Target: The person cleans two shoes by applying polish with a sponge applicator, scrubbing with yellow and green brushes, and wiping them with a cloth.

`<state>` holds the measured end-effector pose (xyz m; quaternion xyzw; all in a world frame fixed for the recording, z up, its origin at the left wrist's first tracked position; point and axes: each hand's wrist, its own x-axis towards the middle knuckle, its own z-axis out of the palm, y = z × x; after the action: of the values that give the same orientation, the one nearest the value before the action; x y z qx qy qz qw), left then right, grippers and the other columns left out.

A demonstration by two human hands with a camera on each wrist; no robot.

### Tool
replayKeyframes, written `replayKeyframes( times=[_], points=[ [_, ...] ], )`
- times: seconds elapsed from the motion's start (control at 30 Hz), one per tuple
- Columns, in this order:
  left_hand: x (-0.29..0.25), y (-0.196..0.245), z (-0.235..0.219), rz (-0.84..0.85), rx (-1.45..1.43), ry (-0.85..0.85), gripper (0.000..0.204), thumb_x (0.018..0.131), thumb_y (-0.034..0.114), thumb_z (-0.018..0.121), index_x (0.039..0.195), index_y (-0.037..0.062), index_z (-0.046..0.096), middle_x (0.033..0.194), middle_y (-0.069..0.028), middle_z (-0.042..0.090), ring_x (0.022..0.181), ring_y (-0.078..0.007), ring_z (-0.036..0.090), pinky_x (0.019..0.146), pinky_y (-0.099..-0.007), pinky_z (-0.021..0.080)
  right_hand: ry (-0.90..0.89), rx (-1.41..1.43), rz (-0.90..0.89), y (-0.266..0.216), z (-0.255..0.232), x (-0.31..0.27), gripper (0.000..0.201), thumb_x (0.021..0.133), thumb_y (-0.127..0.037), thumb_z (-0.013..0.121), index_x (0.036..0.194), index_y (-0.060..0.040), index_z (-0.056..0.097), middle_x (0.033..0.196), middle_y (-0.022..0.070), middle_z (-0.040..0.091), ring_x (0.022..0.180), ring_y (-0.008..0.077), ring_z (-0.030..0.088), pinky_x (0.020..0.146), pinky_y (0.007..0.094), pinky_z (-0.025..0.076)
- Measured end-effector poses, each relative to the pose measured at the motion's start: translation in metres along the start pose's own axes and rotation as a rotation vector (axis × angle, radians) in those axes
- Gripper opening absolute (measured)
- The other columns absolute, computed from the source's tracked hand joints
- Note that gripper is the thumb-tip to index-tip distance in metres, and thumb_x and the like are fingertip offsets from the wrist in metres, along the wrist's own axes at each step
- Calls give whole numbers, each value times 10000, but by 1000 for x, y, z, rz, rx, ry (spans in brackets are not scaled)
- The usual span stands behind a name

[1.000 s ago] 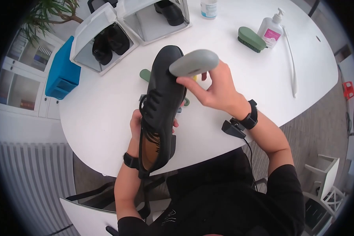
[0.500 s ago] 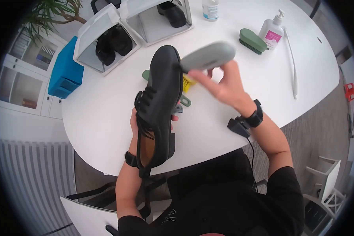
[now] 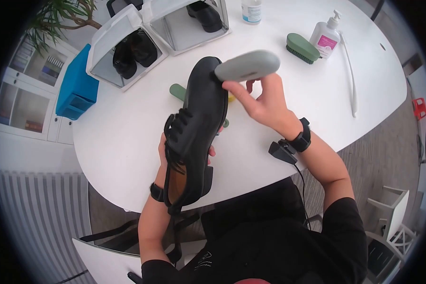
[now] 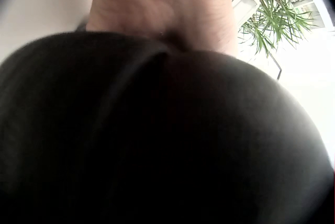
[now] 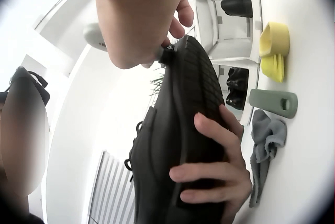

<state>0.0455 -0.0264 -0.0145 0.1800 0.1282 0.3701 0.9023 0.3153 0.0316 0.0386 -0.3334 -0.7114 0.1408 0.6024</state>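
A black lace-up shoe is held up over the table, toe pointing away from the body. My left hand grips it from beneath; in the right wrist view the left fingers curl round its sole. My right hand pinches a grey oval tool, whose near end meets the side of the shoe's toe. In the right wrist view a dark part of the tool touches the toe edge. The shoe's dark heel end fills most of the left wrist view.
Two white boxes holding black shoes stand at the back left, beside a blue box. A green brush, pump bottle and long white stick lie right. Yellow brush, green handle and grey cloth lie beyond the shoe.
The right hand and grey tool first moved right, off the toe's top, and now sit by its side edge. The shoe has turned a little, its toe shifting slightly right.
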Motion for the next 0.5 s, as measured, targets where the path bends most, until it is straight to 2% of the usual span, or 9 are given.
replayKeyframes(
  times=[0.13,0.17,0.2,0.23,0.3,0.33,0.43,0.5],
  points=[
    [3,-6,-4,24,81,-122,1012,978,742,424,1613,-41,336,1529,-354,458,1000,-415,702,754,-437,651,76,56,117,11,-9,14,339,913,-238,839,1147,-26,717,966,50,772,708,159,657,560,262,478],
    [1,-5,1,14,97,-98,1012,976,740,430,1613,-40,336,1529,-358,460,1002,-421,702,756,-440,651,96,77,142,13,-11,19,348,913,-245,838,1146,-17,717,976,56,780,710,158,661,553,257,474],
    [-1,-5,5,2,111,-72,1011,974,739,436,1613,-39,336,1528,-361,461,1005,-428,702,759,-442,651,54,-6,240,13,-18,22,369,907,-279,834,1140,-12,729,993,80,787,726,168,673,598,288,509],
    [-2,-5,4,-9,105,-61,1011,974,739,436,1613,-39,336,1528,-361,461,1005,-428,702,759,-442,651,57,-5,256,19,-25,26,369,907,-279,834,1140,-12,729,993,80,787,726,168,673,598,288,509],
    [-4,-4,0,-31,206,-13,992,978,721,444,1608,-38,347,1519,-362,474,1026,-424,705,754,-442,652,-102,-308,344,37,-34,30,390,902,-308,825,1140,-10,744,998,104,786,746,179,692,671,325,542],
    [-5,-4,-1,-40,204,4,992,978,721,444,1608,-38,347,1519,-362,474,1026,-424,705,754,-442,652,-83,-250,414,41,-36,28,410,896,-333,820,1149,-16,758,1015,108,786,813,187,714,732,351,557],
    [4,7,-7,28,107,1,949,1004,679,448,1602,-52,349,1510,-357,485,1049,-404,708,758,-437,658,3,-76,360,34,-37,23,422,880,-321,842,1162,-18,761,1045,107,790,871,176,717,723,328,551],
    [5,14,-10,60,101,-4,912,1031,643,440,1606,-57,334,1522,-355,474,1064,-380,710,772,-429,666,-5,35,409,15,-29,17,420,875,-304,855,1166,-18,758,1071,90,782,906,144,703,734,300,545]
  ],
)
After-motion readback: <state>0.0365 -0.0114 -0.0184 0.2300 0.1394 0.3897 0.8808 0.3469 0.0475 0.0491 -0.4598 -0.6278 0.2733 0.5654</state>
